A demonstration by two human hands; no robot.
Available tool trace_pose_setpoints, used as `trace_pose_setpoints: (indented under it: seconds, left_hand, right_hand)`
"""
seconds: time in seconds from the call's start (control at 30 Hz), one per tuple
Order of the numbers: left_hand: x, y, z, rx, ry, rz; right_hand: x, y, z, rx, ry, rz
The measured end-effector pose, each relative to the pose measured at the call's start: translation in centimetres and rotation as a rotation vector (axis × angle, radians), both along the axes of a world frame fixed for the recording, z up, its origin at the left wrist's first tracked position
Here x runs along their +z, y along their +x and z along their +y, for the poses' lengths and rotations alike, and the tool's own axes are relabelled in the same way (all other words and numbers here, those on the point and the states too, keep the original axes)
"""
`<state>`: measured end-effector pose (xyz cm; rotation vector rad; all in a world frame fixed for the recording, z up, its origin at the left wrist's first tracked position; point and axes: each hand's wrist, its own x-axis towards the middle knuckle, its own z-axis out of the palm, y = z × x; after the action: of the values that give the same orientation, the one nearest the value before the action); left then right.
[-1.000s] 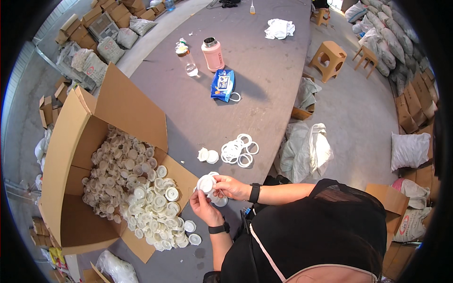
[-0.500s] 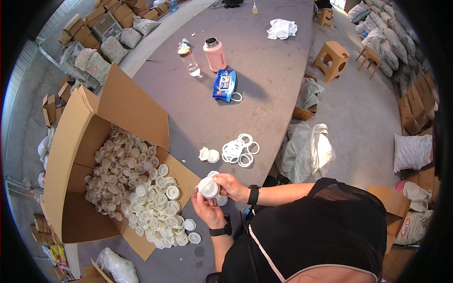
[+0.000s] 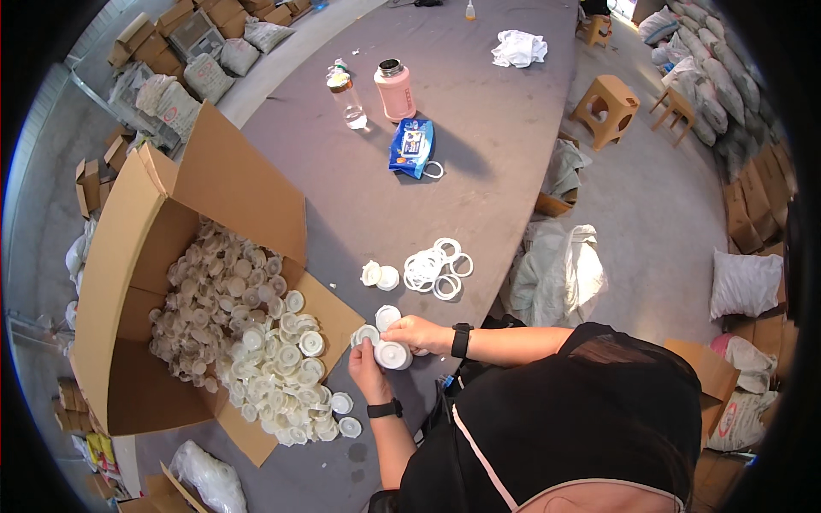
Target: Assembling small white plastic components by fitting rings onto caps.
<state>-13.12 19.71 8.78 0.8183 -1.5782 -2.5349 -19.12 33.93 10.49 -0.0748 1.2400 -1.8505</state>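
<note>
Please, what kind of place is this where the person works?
Probably a small workshop or warehouse for hand assembly: a big cardboard box full of white plastic caps, filled sacks along the wall, and stacked cartons beside the long grey table.

Grey desk [image 3: 479, 111] runs centre to top. On it: open cardboard box [image 3: 171, 282] of white caps at left, white rings [image 3: 436, 269] mid-frame, loose caps [image 3: 380, 275] beside them, pink bottle [image 3: 394, 89], clear bottle [image 3: 345, 94], blue packet [image 3: 411, 147], white cloth [image 3: 518, 48] at top.
</note>
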Motion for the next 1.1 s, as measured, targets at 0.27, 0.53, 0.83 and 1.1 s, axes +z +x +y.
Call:
trace_pose_setpoints:
  seconds: [0.27,0.53,0.83,1.1]
  left_hand:
    - [-7.2,-2.1,-9.1,0.167,-1.116,-0.063]
    - [-7.8,-3.8,-12.1,-0.021,-1.724,-0.244]
    - [-6.3,-2.6,-8.1,0.235,-1.197,-0.037]
    - [-4.5,-2.1,-6.1,0.214,-0.258,-0.026]
  right_hand:
    - [-3.9,0.2,-1.3,0.104,0.238,0.156]
    - [-4.3,-1.2,-2.0,0.135,0.304,0.188]
    - [-5.7,-1.6,-2.0,0.198,0.562,0.664]
    - [-4.3,-1.8,-2.6,-0.014,0.382,0.661]
